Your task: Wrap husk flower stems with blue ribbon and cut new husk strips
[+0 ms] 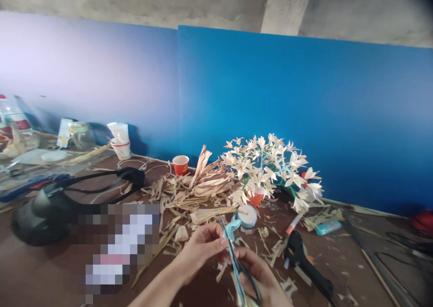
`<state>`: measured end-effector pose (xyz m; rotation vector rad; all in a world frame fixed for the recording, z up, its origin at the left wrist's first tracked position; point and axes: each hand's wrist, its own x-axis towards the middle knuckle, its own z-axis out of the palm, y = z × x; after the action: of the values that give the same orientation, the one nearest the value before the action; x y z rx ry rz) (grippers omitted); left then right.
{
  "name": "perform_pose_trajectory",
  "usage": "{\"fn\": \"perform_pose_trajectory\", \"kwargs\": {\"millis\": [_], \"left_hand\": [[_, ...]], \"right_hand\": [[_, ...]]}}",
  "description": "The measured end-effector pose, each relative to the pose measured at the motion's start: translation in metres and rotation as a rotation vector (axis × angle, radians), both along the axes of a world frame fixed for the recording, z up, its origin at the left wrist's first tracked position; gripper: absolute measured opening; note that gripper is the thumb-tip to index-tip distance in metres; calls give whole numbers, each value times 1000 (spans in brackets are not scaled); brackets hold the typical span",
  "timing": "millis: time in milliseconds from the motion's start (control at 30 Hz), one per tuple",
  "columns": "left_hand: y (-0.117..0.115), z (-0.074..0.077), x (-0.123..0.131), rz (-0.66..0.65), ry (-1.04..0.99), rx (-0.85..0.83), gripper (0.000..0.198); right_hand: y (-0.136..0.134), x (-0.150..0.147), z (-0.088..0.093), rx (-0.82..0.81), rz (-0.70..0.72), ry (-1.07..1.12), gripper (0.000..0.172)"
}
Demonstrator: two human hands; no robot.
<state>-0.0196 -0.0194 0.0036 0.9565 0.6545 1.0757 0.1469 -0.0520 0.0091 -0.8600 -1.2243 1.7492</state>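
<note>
My left hand (207,244) is closed, with thumb and fingers pinched on a light blue strip (233,228) of thin, crinkled material. Scissors (224,230) with dark handles are in my right hand (257,273), their blades pointing away from me and lying against the strip beside my left fingertips. Whether the blades are parted is hard to make out. The strip trails down toward me along the scissors. Just beyond the hands lies a round light blue roll (248,216) with a white face. Dried husk scraps (181,233) lie around them.
A bunch of pale husk flowers (260,171) stands in a red cup behind the hands. Dried husks (211,180) are heaped beside it, near another red cup (181,165). A black glue gun (309,266) lies to the right, a black strapped object (43,212) to the left.
</note>
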Motion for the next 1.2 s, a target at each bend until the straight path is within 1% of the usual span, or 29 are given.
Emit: {"fn": "perform_pose_trajectory", "kwargs": {"millis": [100, 233, 367, 467, 633, 800, 933, 1033, 1200], "left_hand": [[0, -1, 0, -16, -2, -1, 25], [1, -1, 0, -8, 0, 5, 25], [1, 0, 1, -4, 5, -3, 26], [0, 1, 1, 0, 15, 7, 27], [1, 0, 1, -44, 23, 12, 28], [1, -2, 2, -47, 22, 16, 27], [1, -1, 2, -45, 30, 16, 26], [2, -1, 1, -52, 36, 13, 26], [2, -2, 1, -44, 53, 2, 26]], "right_hand": [[0, -2, 1, 10, -29, 21, 42], [0, -1, 2, 4, 10, 6, 44], [1, 0, 1, -1, -31, -1, 45], [0, -1, 0, -11, -6, -11, 44], [-1, -1, 4, -21, -24, -19, 41], [1, -2, 0, 20, -5, 41, 38], [1, -2, -4, -35, 16, 64, 36], [1, -2, -4, -32, 7, 86, 34], [3, -1, -2, -32, 70, 75, 33]]}}
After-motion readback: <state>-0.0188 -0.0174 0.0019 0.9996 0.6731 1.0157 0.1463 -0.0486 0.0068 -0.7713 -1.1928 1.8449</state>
